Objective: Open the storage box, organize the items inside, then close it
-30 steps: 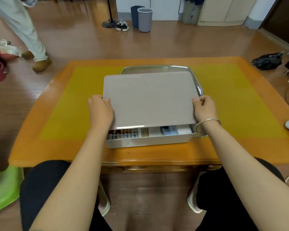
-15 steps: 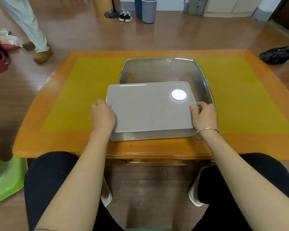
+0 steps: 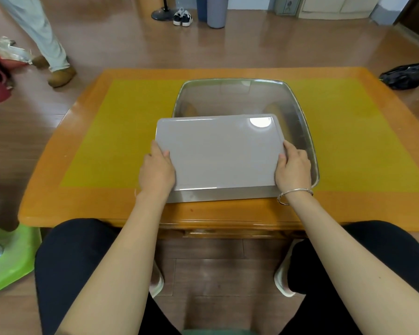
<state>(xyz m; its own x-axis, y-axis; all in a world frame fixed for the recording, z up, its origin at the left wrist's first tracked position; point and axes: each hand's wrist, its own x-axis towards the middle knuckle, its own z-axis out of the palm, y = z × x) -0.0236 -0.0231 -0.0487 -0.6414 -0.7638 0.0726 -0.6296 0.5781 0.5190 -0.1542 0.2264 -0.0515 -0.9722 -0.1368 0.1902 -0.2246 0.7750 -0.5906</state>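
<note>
Lid (image 3: 218, 151) sits flat on the box (image 3: 223, 195), only the box's near wall showing under its front edge. Box is on the table (image 3: 228, 213) close to the near edge, its far part overlapping the near part of the steel tray (image 3: 298, 117).

Left hand (image 3: 156, 171) clamps the lid's left edge: thumb on top, fingers wrapped down the side out of view. Right hand (image 3: 293, 166) mirrors it on the right edge, thumb on top, fingers curled over the rim. Hands are well apart, one per short side. That makes sense: a symmetric grip keeps a wide lid level so it seats evenly instead of jamming on one corner.

Contents hidden, so I can't tell how tidy it is inside. Judging by the lid lying square with no gap visible along the front, this looks like the closing step, nearly done. Probably needs a press on both sides to seat it; can't tell whether there are latches.

Risk: box rides partly on the tray rim, so it may rock when pressed.

Someone's legs (image 3: 41, 37) stand beyond the table's far left corner, a bin (image 3: 217, 12) further back.
</note>
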